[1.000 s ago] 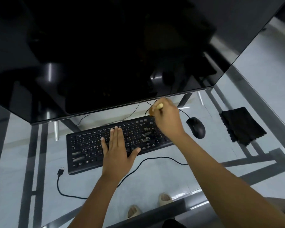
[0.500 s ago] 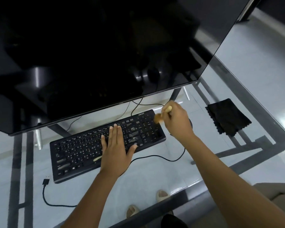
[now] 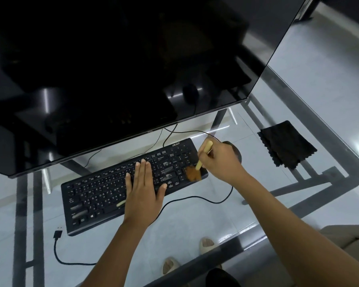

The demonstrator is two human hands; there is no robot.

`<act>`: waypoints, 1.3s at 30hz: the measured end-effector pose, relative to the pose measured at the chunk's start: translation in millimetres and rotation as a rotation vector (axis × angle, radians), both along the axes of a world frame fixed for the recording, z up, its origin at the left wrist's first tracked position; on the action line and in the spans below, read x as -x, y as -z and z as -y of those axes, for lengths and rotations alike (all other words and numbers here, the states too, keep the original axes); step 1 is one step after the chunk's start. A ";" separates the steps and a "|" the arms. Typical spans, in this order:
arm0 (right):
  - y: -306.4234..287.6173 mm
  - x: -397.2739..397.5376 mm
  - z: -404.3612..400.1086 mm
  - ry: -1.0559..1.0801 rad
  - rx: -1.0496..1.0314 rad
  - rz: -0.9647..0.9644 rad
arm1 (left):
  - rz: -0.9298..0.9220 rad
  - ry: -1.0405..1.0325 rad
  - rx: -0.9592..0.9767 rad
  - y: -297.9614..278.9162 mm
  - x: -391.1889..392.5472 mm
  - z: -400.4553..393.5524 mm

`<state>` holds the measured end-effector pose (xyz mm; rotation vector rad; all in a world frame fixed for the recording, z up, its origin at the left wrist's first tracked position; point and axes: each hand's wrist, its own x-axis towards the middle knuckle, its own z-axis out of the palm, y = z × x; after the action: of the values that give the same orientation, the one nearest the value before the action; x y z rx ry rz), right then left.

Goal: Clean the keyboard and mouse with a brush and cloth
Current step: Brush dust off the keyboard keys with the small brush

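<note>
A black keyboard (image 3: pixel 104 195) lies slanted on the glass table (image 3: pixel 195 222). My left hand (image 3: pixel 142 190) rests flat on its middle keys, fingers straight. My right hand (image 3: pixel 222 160) grips a small brush (image 3: pixel 203 155) with a pale wooden handle; its brown bristles touch the keys at the keyboard's right end. The black mouse (image 3: pixel 235 151) is mostly hidden behind my right hand. A black cloth (image 3: pixel 286 145) lies folded on the glass to the right.
A large dark monitor (image 3: pixel 122 69) overhangs the far side of the keyboard. The keyboard cable loops on the glass, its USB plug (image 3: pixel 58 234) lying loose at the near left. My feet show through the glass below.
My right hand has brought the brush down from the keyboard's top right corner to its lower right keys. My left hand stays on the keyboard. The view has shifted.
</note>
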<state>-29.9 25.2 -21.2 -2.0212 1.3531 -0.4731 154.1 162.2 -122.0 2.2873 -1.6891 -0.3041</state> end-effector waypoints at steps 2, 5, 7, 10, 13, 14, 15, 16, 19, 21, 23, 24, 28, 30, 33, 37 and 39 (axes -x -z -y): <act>3.1 1.3 0.8 0.088 0.159 0.034 | -0.002 0.000 -0.008 -0.1 1.0 0.4; -0.2 0.0 4.2 0.136 0.064 0.185 | -0.007 0.000 -0.004 0.4 1.2 0.9; -2.4 -4.5 2.6 0.061 -0.070 0.146 | -0.002 0.002 -0.002 1.0 0.7 0.2; -0.2 -9.3 3.4 0.047 0.073 0.106 | 0.001 0.004 -0.005 1.1 0.4 -0.3; -1.7 -10.4 8.7 0.096 0.080 0.210 | -0.006 0.000 -0.005 1.4 1.1 1.0; -3.1 -11.4 9.7 0.075 0.017 0.220 | -0.007 -0.001 -0.004 1.6 1.8 1.5; -3.0 -13.7 9.2 0.042 -0.036 0.217 | -0.007 -0.004 -0.004 1.5 2.0 1.4; -1.2 -15.6 8.9 0.014 -0.034 0.181 | -0.007 -0.007 -0.003 1.6 2.3 1.4; 2.4 -20.1 9.4 0.041 0.152 0.151 | -0.010 -0.009 -0.003 1.1 2.8 1.2; 0.7 -20.6 11.1 0.071 0.168 0.201 | -0.011 -0.005 -0.004 0.9 2.5 1.2; 1.1 -23.0 11.9 0.024 0.050 0.191 | -0.013 -0.004 -0.004 0.5 2.2 1.7; 1.8 -25.1 10.5 -0.009 0.026 0.159 | -0.017 -0.005 -0.004 0.4 1.6 1.8; 2.9 -31.7 11.4 0.017 0.232 0.132 | -0.023 -0.012 -0.004 -2.3 2.6 2.7; 2.5 -30.6 12.8 0.011 0.195 0.133 | -0.015 -0.008 -0.011 -3.0 3.6 2.8; 6.2 -34.8 12.6 -0.063 0.213 0.076 | -0.006 -0.009 -0.021 -4.3 2.5 2.3; -1.3 -47.4 5.4 0.042 0.148 0.254 | -0.008 -0.032 -0.014 -7.7 -0.9 -4.3; -4.0 -58.5 -2.0 0.018 -0.115 0.363 | -0.007 -0.052 -0.010 -7.8 -4.4 -11.8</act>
<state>28.6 27.2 -17.2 -1.7299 1.1476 -0.7142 158.5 174.0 -114.1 2.3303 -1.6248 -0.3096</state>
